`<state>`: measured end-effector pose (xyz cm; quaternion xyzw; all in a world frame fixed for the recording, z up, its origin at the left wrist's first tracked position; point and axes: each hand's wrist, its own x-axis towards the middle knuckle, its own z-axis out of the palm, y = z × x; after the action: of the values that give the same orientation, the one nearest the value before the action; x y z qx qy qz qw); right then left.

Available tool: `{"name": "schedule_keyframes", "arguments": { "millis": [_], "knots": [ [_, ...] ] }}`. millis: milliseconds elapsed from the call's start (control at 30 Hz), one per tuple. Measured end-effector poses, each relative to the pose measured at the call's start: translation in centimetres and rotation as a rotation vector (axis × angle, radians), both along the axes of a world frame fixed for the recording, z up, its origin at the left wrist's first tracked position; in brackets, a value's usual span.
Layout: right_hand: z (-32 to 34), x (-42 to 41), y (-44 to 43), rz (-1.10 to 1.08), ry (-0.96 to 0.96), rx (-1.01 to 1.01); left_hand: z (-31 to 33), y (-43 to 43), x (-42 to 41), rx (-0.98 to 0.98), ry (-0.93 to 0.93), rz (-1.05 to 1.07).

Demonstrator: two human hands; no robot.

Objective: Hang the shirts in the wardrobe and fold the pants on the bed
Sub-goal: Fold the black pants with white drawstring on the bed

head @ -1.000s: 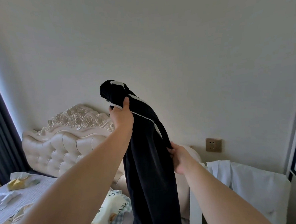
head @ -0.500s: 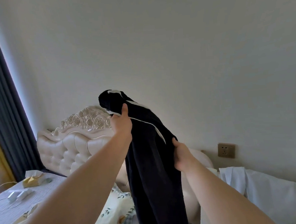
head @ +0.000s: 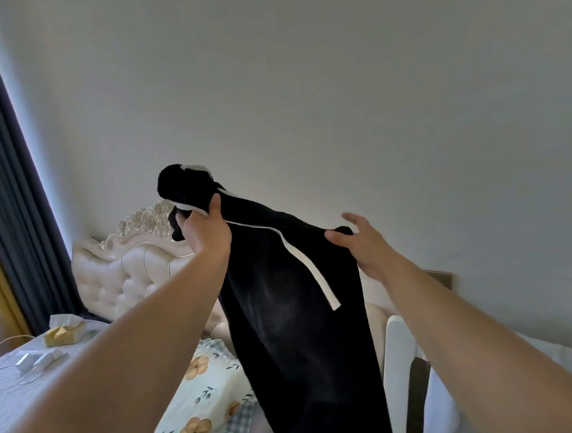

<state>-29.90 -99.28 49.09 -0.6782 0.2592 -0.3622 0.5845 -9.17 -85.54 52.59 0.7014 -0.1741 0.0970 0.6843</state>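
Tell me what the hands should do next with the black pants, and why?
Probably the right hand should close its fingers on the edge of the black cloth pants with a white drawstring and pull sideways. Its fingers look spread, while the left hand grips a bunched top, so the pants hang crumpled, unready for folding.

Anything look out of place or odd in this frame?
Only the black pants: their top is bunched in a wad above the left hand that grips them, and a white drawstring dangles loose down the front. Nothing looks spilled or damaged.
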Motion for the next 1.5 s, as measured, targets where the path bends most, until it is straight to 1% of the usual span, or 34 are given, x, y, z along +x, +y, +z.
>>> {"name": "schedule_keyframes", "arguments": {
  "millis": [33, 100, 133, 167, 200, 233, 267, 300, 333, 400, 433, 500, 533, 600, 633, 667, 700, 733, 767, 800, 833, 867, 933, 967, 1000, 1100, 1133, 1167, 1200, 1267, 1300, 1333, 1400, 1500],
  "knots": [
    [0.2, -0.3, -0.1, 0.059, 0.151, -0.123, 0.0, 0.0, 0.0, 0.016, -0.004, 0.007],
    [1.1, -0.9, -0.3, 0.013, 0.496, -0.479, -0.1, 0.1, -0.2, 0.028, -0.017, 0.014],
    [1.6, -1.2, -0.3, -0.050, 0.565, -0.597, 0.0, 0.1, -0.3, 0.023, -0.031, 0.017],
    [1.9, -1.3, -0.3, -0.087, 0.535, -0.622, 0.3, 0.1, -0.4, 0.009, -0.050, 0.017],
    [1.9, -1.6, -0.4, -0.083, 0.447, -0.593, 0.8, 0.1, -0.4, -0.011, -0.077, 0.014],
    [1.7, -1.9, -0.4, -0.043, 0.300, -0.488, 1.4, 0.2, -0.5, -0.022, -0.120, -0.002],
    [1.2, -2.2, -0.4, 0.004, 0.132, -0.322, 2.0, 0.1, -0.4, -0.013, -0.172, -0.044],
    [0.4, -2.1, -0.4, 0.014, 0.012, -0.158, 2.5, 0.0, -0.4, 0.040, -0.199, -0.125],
    [-0.4, -2.1, -0.5, -0.032, -0.011, -0.047, 2.9, -0.1, -0.5, 0.134, -0.165, -0.233],
    [-2.6, -2.2, -0.9, -0.209, 0.156, -0.008, 2.5, 0.2, -0.3, 0.331, 0.026, -0.475],
    [-3.8, -2.4, -1.4, -0.299, 0.232, -0.024, 1.9, 0.7, 0.1, 0.379, 0.123, -0.564],
    [-5.1, -3.3, -2.1, -0.381, 0.240, -0.036, 0.9, 2.0, 0.9, 0.415, 0.223, -0.556],
    [-5.4, -3.7, -2.3, -0.377, 0.229, -0.055, 0.4, 2.5, 1.4, 0.432, 0.227, -0.517],
    [-5.2, -3.7, -2.7, -0.353, 0.287, -0.156, 0.2, 2.8, 2.2, 0.453, 0.213, -0.463],
    [-4.6, -3.2, -2.8, -0.349, 0.297, -0.197, 0.5, 2.9, 2.4, 0.420, 0.211, -0.452],
    [-3.7, -2.8, -2.8, -0.358, 0.240, -0.202, 1.1, 2.7, 2.5, 0.345, 0.214, -0.466],
    [-2.4, -2.4, -2.7, -0.360, 0.120, -0.153, 1.9, 2.5, 2.7, 0.193, 0.224, -0.483],
    [-0.9, -2.3, -2.5, -0.308, -0.059, -0.046, 2.6, 2.5, 2.7, -0.008, 0.224, -0.478],
    [0.2, -2.4, -2.4, -0.208, -0.234, 0.074, 2.9, 2.8, 2.7, -0.215, 0.228, -0.454],
    [0.8, -2.4, -2.4, -0.102, -0.352, 0.178, 2.5, 3.5, 2.7, -0.354, 0.247, -0.433],
    [0.8, -2.6, -2.3, -0.023, -0.328, 0.222, 1.4, 4.0, 2.5, -0.353, 0.276, -0.447],
    [0.2, -2.6, -1.6, 0.004, -0.176, 0.194, -0.5, 4.5, 2.1, -0.261, 0.338, -0.512],
    [-2.0, -1.9, -0.8, -0.029, 0.113, 0.091, -4.7, 5.0, 0.8, 0.008, 0.493, -0.729],
    [-3.0, -1.3, -0.4, -0.041, 0.169, 0.072, -6.3, 4.8, 0.1, 0.089, 0.543, -0.790],
    [-3.7, -0.7, 0.2, -0.042, 0.182, 0.083, -7.3, 4.6, -0.6, 0.137, 0.570, -0.791],
    [-4.2, 0.9, 1.7, -0.009, 0.176, 0.161, -8.4, 4.7, -1.2, 0.264, 0.613, -0.665],
    [-3.8, 1.0, 1.8, -0.014, 0.166, 0.183, -8.1, 5.2, -0.8, 0.264, 0.633, -0.658],
    [-3.3, 1.0, 1.6, -0.019, 0.129, 0.206, -7.8, 5.7, -0.2, 0.214, 0.643, -0.672],
    [-2.6, 0.9, 1.3, -0.008, 0.049, 0.255, -7.3, 6.2, 0.7, 0.116, 0.638, -0.710],
    [-1.5, 0.4, 1.0, 0.093, -0.143, 0.371, -6.5, 7.2, 1.7, -0.131, 0.595, -0.870],
    [-1.4, 0.4, 0.9, 0.156, -0.176, 0.401, -6.6, 7.4, 1.6, -0.182, 0.578, -0.936],
    [-1.7, 0.6, 1.2, 0.215, -0.138, 0.400, -7.3, 7.5, 1.3, -0.156, 0.576, -0.971],
    [-3.4, 1.5, 2.2, 0.243, 0.032, 0.364, -9.4, 7.8, 0.3, -0.009, 0.613, -0.938],
    [-6.0, 2.9, 2.9, 0.151, 0.228, 0.362, -11.7, 9.0, 0.5, 0.078, 0.711, -0.701]
  ]
}}
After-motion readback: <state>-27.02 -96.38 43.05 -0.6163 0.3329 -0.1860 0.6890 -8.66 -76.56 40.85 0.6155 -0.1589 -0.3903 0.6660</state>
